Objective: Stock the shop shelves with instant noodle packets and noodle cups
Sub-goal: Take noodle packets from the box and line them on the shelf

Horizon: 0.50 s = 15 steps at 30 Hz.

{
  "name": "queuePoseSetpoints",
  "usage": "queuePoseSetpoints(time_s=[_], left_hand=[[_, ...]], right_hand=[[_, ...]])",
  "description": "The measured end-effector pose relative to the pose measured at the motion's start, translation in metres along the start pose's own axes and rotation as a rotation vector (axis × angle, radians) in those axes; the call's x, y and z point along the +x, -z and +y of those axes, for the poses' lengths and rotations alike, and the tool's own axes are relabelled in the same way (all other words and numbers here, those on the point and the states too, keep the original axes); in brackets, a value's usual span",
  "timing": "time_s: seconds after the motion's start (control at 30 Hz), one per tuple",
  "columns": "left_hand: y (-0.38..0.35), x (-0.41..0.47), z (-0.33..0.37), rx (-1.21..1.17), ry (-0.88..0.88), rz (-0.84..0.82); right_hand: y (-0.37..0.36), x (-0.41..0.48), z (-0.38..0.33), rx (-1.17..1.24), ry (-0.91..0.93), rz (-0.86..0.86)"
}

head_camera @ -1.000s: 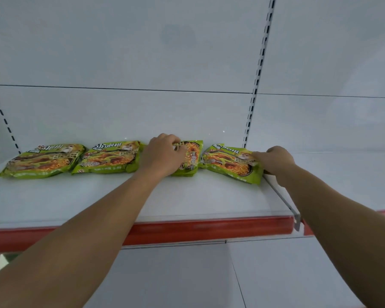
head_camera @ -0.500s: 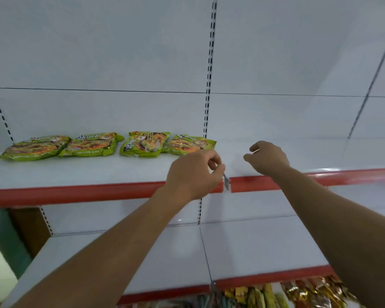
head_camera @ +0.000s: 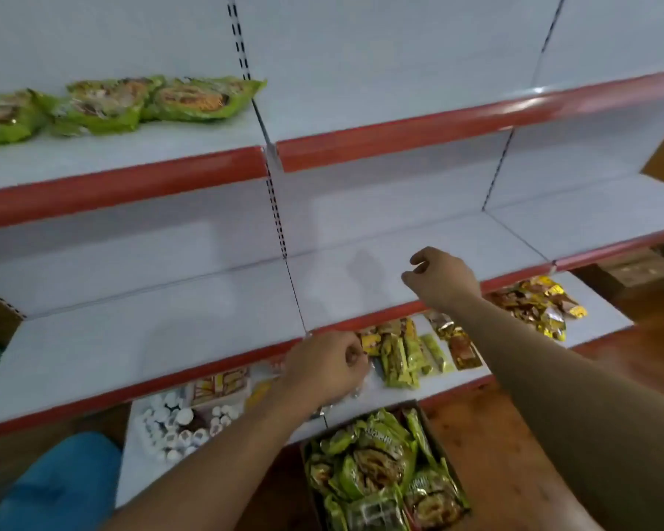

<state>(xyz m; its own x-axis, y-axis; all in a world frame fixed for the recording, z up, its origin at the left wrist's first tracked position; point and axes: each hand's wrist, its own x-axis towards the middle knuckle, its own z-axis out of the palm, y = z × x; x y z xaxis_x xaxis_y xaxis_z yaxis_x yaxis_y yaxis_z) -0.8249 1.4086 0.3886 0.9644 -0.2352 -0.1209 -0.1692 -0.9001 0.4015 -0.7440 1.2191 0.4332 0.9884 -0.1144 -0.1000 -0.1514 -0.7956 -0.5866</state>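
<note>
We see four green noodle packets (head_camera: 162,103) lying in a row at the back of the top shelf (head_camera: 131,185), far up and to the left of both hands. More green noodle packets (head_camera: 376,465) are heaped in a cardboard box (head_camera: 429,427) on the floor, directly below the hands and just in front of the bottom shelf (head_camera: 598,312).

The left hand (head_camera: 322,367) hangs in front of the red edge of the middle shelf (head_camera: 169,339), above the box. Its fingers are curled into a fist, and through the motion blur it seems to us to hold nothing.

The right hand (head_camera: 443,275) is higher and further right, over the front of the middle shelf. Its fingers are loosely bent with the thumb apart, and it grips nothing.

On the bottom shelf we make out gold packets (head_camera: 537,304) to the right and green-and-yellow sachets (head_camera: 403,354) just beside the left hand.
</note>
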Motion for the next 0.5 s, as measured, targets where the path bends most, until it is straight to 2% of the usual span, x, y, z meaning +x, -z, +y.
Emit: queuePoseSetpoints(time_s=[0.23, 0.5], left_hand=[[-0.174, -0.005, -0.057, -0.002, 0.193, -0.473], [-0.343, -0.014, -0.142, -0.106, 0.413, -0.713]], right_hand=[[-0.138, -0.023, 0.14, -0.034, -0.288, -0.251], [-0.305, -0.077, 0.263, -0.073, -0.569, -0.563]])
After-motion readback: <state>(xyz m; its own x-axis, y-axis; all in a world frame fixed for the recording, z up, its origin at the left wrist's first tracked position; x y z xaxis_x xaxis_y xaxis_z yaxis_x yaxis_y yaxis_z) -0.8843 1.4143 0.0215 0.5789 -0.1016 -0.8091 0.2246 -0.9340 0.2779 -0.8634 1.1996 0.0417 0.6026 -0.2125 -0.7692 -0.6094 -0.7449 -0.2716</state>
